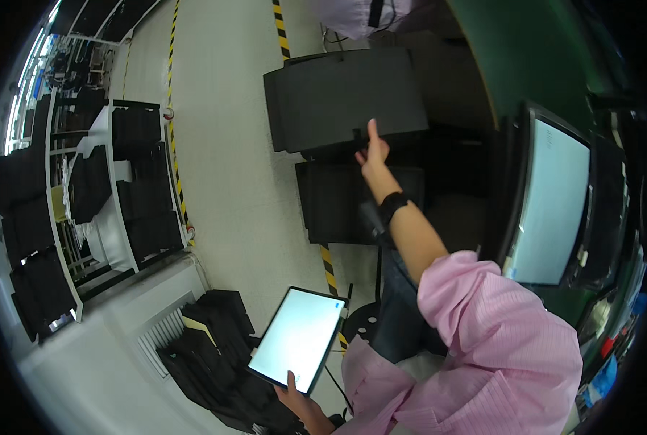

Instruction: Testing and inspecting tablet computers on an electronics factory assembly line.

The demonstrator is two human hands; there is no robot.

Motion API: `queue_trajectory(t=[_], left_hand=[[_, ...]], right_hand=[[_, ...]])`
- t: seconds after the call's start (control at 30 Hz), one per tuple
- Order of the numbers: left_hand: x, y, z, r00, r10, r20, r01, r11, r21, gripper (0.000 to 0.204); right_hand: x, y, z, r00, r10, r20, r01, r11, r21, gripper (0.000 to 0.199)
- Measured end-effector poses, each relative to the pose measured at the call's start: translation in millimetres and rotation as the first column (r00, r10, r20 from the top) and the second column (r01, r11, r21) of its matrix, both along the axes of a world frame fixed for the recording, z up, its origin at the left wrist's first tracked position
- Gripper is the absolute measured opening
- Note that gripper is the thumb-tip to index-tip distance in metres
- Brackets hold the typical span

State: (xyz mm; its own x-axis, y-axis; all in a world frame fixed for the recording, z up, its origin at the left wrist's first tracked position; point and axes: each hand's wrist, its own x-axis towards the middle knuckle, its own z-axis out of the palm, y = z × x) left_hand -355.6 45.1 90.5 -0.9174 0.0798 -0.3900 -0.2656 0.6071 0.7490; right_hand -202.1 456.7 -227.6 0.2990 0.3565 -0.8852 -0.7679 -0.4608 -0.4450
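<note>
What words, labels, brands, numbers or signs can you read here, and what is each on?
No words or numbers can be read.
Lit screen in the left hand: small marks, too small to read.
Large lit monitor at right: faint marks, too small and blurred to read.
Floor tape: yellow-and-black bands, no lettering visible.

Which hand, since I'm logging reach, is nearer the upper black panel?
Right. The right hand is at the upper black panel's near edge; whether it touches is unclear. The left hand is farther off, toward the picture's bottom, holding the lit screen.
</note>
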Motion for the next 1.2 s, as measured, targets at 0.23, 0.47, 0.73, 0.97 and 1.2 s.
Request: queue_trajectory(t=[0.23,0.47,0.73,0.97,1.2], left_hand=[[6.2,-8.0,-10.8,0.996,0.036,0.08,-0.033,0.999,-0.04,0.041],[7.8,16.0,0.4,0.981,-0.143,0.134,0.12,0.979,0.167,0.038],[48.2,67.8,43.2,0.942,-0.212,-0.26,0.289,0.907,0.305,0.027],[120.9,75.4,122.7,0.884,-0.407,-0.23,0.429,0.512,0.745,0.05],[235.0,3.4,169.6,0.491,-0.865,-0.099,0.655,0.292,0.697,0.049]], right_hand=[[27.5,25.3,-27.6,1.0,-0.017,0.022,0.017,1.0,0.01,0.062],[-54.3,-30.5,242.2,0.943,-0.114,0.312,-0.019,0.919,0.393,0.054],[130.5,-274.2,481.6,0.861,-0.062,0.504,-0.371,0.6,0.708,0.04],[235.3,-548.3,459.1,0.375,-0.747,0.549,0.313,0.659,0.683,0.053],[239.0,-691.5,375.9,0.185,-0.93,0.319,0.529,0.368,0.765,0.031]])
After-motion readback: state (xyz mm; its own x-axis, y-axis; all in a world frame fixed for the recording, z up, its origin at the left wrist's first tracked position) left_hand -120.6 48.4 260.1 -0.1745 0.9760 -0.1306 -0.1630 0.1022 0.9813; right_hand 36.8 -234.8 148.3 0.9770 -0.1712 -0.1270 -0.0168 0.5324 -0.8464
